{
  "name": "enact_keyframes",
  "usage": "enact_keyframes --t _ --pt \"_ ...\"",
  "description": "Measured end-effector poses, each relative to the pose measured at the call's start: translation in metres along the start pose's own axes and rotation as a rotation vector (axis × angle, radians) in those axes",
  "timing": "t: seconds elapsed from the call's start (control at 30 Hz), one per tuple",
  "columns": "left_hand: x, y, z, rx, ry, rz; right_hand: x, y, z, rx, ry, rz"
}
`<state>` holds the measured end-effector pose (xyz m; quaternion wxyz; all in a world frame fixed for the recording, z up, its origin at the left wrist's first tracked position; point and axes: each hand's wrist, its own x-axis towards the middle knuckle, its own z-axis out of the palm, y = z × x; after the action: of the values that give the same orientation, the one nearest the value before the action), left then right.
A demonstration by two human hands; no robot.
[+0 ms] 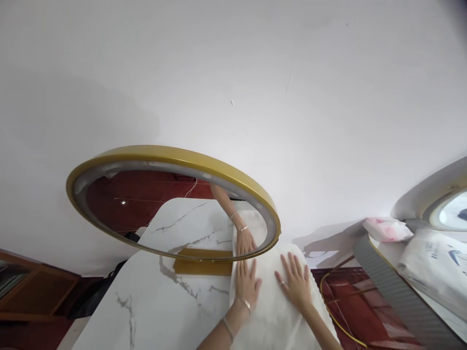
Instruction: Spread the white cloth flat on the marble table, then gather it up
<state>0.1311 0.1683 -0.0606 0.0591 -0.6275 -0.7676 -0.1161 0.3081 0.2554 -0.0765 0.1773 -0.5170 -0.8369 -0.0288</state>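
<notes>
A white cloth [268, 311] with a scalloped right edge lies along the right side of the marble-patterned table [164, 311]. My left hand [246, 287] rests flat near the cloth's left edge, fingers stretched forward, two bracelets on the wrist. To its right, my right hand [296, 282] lies on the same cloth with its fingers spread and a ring on one finger. Neither hand grips anything. Just ahead of my left hand stands an oval mirror [175, 153] with a gold frame, in which that hand and forearm are reflected.
The mirror's gold base [202, 267] sits left of the cloth. At right, a grey ribbed cabinet [394, 287] carries a pink-and-white packet [387, 228], a white printed bag [434, 262] and another round mirror [454, 211]. A wooden cabinet [31, 287] stands at far left.
</notes>
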Motion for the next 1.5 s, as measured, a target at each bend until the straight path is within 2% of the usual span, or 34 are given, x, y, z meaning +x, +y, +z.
enact_keyframes --t 0.13,0.2,0.23,0.27,0.33,0.43,0.53,0.6,0.67,0.77,0.87,1.0,1.07,1.13,1.2,1.27,1.4,1.5 --pt "0.072 0.000 -0.002 -0.083 -0.096 -0.049 0.058 0.013 0.011 0.028 -0.115 0.078" --pt "0.085 0.003 -0.006 -0.109 -0.092 -0.025 0.068 0.022 0.009 0.043 -0.126 0.094" --pt "0.081 0.006 -0.009 -0.121 -0.085 0.004 0.066 0.025 0.005 0.045 -0.118 0.091" --pt "0.072 0.008 -0.014 -0.135 -0.081 0.035 0.059 0.028 0.001 0.044 -0.108 0.084" --pt "0.034 0.013 -0.023 -0.161 -0.053 0.118 0.031 0.030 -0.011 0.045 -0.094 0.061" --pt "-0.046 0.014 -0.030 -0.144 0.044 0.222 -0.034 0.024 -0.029 0.045 -0.002 -0.036" --pt "-0.118 0.012 -0.022 -0.050 0.152 0.239 -0.102 0.014 -0.047 0.000 0.054 -0.115" --pt "-0.148 0.012 -0.014 -0.020 0.258 0.265 -0.133 0.010 -0.055 -0.031 0.041 -0.139" --pt "-0.160 0.015 -0.010 -0.017 0.319 0.293 -0.147 0.010 -0.059 -0.052 0.038 -0.151" --pt "-0.144 0.021 -0.017 -0.028 0.229 0.276 -0.129 0.017 -0.052 -0.057 0.035 -0.145" --pt "-0.098 0.025 -0.026 -0.068 0.169 0.227 -0.079 0.028 -0.038 -0.044 0.037 -0.131" --pt "-0.031 0.019 -0.019 -0.102 0.183 0.199 -0.009 0.034 -0.024 -0.044 -0.056 -0.082" --pt "-0.014 0.015 -0.013 -0.106 0.168 0.185 0.008 0.032 -0.022 -0.047 -0.080 -0.061" --pt "-0.013 0.013 -0.012 -0.103 0.150 0.179 0.006 0.026 -0.025 -0.048 -0.053 -0.019" --pt "-0.026 0.014 -0.016 -0.092 0.141 0.184 -0.013 0.019 -0.030 -0.046 -0.016 0.040" --pt "-0.051 0.019 -0.024 -0.073 0.148 0.194 -0.045 0.014 -0.037 -0.037 0.037 0.064" --pt "-0.124 0.034 -0.034 -0.032 0.159 0.173 -0.122 0.007 -0.053 -0.009 0.118 -0.044" --pt "-0.178 0.041 -0.024 -0.038 0.159 0.144 -0.169 0.003 -0.061 0.014 0.126 -0.058"
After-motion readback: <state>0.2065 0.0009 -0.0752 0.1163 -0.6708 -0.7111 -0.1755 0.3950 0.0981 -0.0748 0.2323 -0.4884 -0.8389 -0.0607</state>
